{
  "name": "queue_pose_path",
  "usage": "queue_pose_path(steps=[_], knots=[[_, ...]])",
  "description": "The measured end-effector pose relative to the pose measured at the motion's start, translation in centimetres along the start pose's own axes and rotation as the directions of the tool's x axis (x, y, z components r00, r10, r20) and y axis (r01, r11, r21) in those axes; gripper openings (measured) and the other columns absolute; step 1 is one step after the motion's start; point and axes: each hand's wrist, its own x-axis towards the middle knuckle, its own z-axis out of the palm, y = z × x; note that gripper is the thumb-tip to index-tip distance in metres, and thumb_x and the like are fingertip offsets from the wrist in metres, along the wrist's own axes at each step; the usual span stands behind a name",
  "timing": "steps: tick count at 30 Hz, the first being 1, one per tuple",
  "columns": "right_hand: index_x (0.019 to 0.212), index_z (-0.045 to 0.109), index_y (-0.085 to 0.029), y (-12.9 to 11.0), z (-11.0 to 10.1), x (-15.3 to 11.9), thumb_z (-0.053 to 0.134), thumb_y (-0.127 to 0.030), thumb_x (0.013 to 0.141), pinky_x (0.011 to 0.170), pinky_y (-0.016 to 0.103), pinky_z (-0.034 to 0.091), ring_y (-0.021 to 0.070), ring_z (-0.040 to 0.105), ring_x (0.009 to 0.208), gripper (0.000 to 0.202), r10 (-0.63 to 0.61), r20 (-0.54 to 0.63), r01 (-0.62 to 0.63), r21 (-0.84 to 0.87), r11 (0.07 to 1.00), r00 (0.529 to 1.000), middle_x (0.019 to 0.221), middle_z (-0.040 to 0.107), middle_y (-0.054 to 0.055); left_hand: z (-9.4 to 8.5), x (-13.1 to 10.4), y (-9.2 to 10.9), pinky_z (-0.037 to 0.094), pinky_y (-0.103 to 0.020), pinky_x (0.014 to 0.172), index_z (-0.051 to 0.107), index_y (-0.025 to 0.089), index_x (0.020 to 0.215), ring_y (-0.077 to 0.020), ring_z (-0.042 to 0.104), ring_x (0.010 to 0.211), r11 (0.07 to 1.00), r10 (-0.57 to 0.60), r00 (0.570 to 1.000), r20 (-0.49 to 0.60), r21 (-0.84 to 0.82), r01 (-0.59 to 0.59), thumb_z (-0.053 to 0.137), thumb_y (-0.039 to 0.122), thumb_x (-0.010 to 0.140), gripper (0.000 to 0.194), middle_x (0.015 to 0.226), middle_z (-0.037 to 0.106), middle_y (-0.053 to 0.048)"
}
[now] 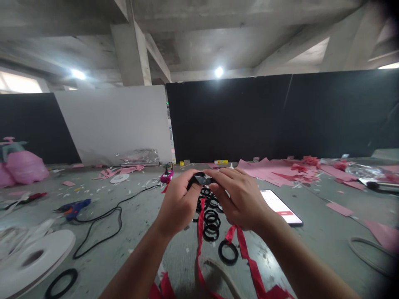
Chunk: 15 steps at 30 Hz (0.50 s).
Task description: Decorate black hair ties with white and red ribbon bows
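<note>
Both hands are raised in the middle of the head view, closed on one black ring (193,180). My left hand (181,199) grips its left side with thumb and fingers. My right hand (238,193) pinches at its right side, where a shiny dark flat piece shows between the fingertips; what that piece is, I cannot make out. Below the hands lie several loose black rings (211,232) on the grey table. Red ribbon (201,232) runs down from among them. Another black ring (228,252) has red ribbon attached at its top.
A blue glue gun (75,207) with a black cord lies left. White ribbon spools (46,257) and a black ring (61,284) are at front left. A phone (282,207) lies right of my hands. Pink sheets (268,170) spread behind; a black panel (264,120) stands beyond.
</note>
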Motion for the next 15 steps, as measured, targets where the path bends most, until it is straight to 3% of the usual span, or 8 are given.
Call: queue_pose_path(steps=[9,15], knots=[[0.123,0.060,-0.014,0.23,-0.50,-0.17,0.039,-0.031,0.099,0.082,0.039,0.040,0.0245,0.062,0.092,0.036,-0.018,-0.003,0.018,-0.070,0.997,1.000,0.100,0.069,0.011,0.73,0.04,-1.03,0.027,-0.024,0.051,0.055,0.020,0.083,-0.0099,0.031,0.050,0.995,-0.056,0.997,-0.046,-0.082,0.052,0.045,0.026,0.094,0.015,0.053,0.037,0.007],[0.120,0.061,-0.015,0.73,-0.60,0.00,0.041,-0.030,0.098,0.081,0.039,0.039,0.0238,0.062,0.090,0.033,-0.001,-0.053,-0.005,-0.115,0.993,0.999,0.101,0.069,0.010,0.56,0.04,-0.65,0.025,-0.023,0.048,0.055,0.019,0.084,-0.0095,0.031,0.049,0.990,-0.068,0.995,-0.068,-0.128,0.059,0.047,0.034,0.094,0.019,0.053,0.038,0.007]])
